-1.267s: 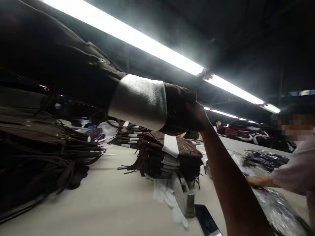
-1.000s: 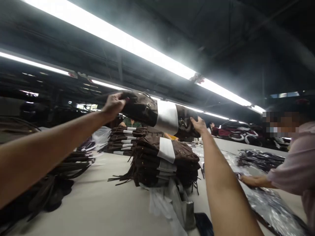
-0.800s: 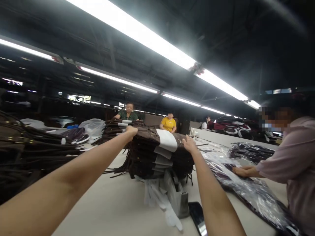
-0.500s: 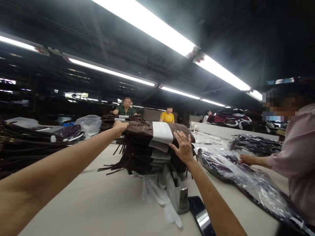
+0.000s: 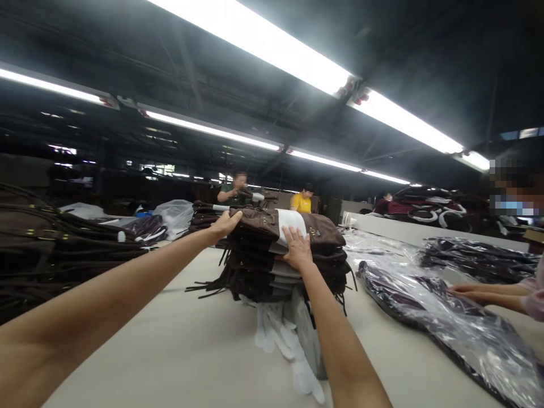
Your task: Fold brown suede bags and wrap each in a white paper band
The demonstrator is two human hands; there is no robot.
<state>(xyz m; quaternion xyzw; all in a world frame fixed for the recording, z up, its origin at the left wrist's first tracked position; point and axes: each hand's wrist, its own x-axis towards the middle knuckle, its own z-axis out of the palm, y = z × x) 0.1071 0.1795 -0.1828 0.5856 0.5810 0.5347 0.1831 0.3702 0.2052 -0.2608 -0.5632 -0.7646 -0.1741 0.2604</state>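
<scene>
A stack of folded dark brown garments (image 5: 250, 258) stands before me on the table, cords trailing from its left side. Around the top brown garment (image 5: 325, 226) runs a white band (image 5: 293, 217). My left hand (image 5: 226, 223) is closed on that garment's left edge, thumb on top. Fingers spread, my right hand (image 5: 298, 247) lies against the band and the front of the top layers. White gloves (image 5: 293, 357) lie below the stack, beside a grey tape dispenser (image 5: 308, 334) partly hidden by my right forearm.
Another dark garment pile (image 5: 63, 255) stands at left, and a smaller stack (image 5: 204, 217) lies behind mine. On the right, a co-worker's hands (image 5: 476, 292) touch a plastic-wrapped garment (image 5: 429, 311). Two more people work across the pale table (image 5: 170, 351).
My right hand has slid left and down, from the garment's right part onto the white band. My left hand keeps its edge. The view has shifted, and my forearm now hides the phone.
</scene>
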